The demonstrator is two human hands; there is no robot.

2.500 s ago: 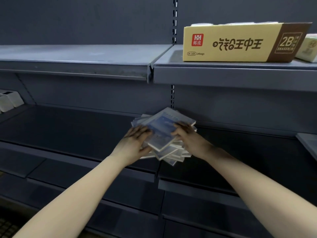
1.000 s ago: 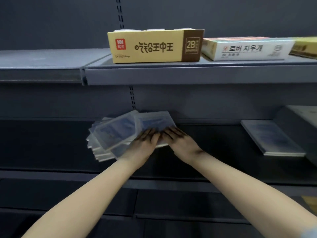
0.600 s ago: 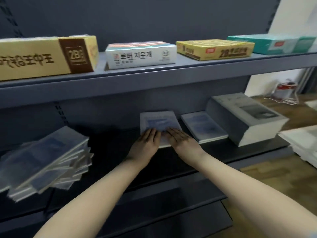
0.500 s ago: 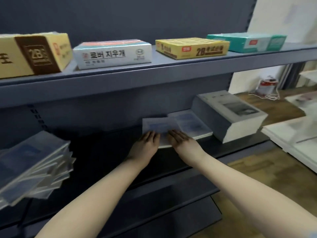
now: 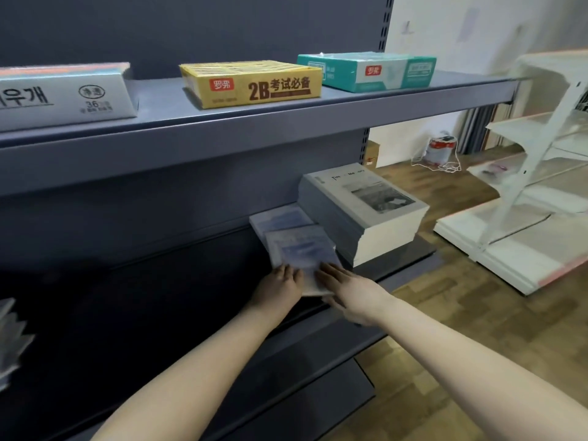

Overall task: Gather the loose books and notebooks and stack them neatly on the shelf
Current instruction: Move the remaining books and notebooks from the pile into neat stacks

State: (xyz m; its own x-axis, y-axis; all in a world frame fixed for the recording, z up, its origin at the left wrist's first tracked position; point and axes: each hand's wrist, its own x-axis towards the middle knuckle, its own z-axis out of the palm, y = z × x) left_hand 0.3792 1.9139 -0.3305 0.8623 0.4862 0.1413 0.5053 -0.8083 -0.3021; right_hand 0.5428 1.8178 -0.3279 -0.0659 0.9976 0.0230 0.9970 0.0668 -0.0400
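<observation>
So both hands are down flat on a thin blue notebook [image 5: 299, 249]. It's lying on the dark lower shelf [image 5: 159, 297], just left of the tall grey stack of books [image 5: 366, 198], and I can't tell if it actually touches the stack. Its far end overlaps another blue notebook [image 5: 280, 218] that sits further back against the stack's left side.

The left hand [image 5: 280, 283] has its fingers on the near-left corner and the right hand [image 5: 346, 288] covers the near-right edge. Neither grip is clenched. The fingers are straight, just pressing on the cover.

On the upper shelf [image 5: 254, 122] there's a teal box [image 5: 369, 71] pretty much straight above the stack, a yellow 2B box [image 5: 254, 84] up and to the left of it, and a grey-white box [image 5: 63, 97] further left again. Way off left of the stack, at the frame edge, is a messy fanned pile of notebooks [image 5: 9, 338]. Right of the stack is wooden floor [image 5: 477, 313] with a white rack [image 5: 541, 186], and a red-and-white can [image 5: 440, 151] sits behind.
</observation>
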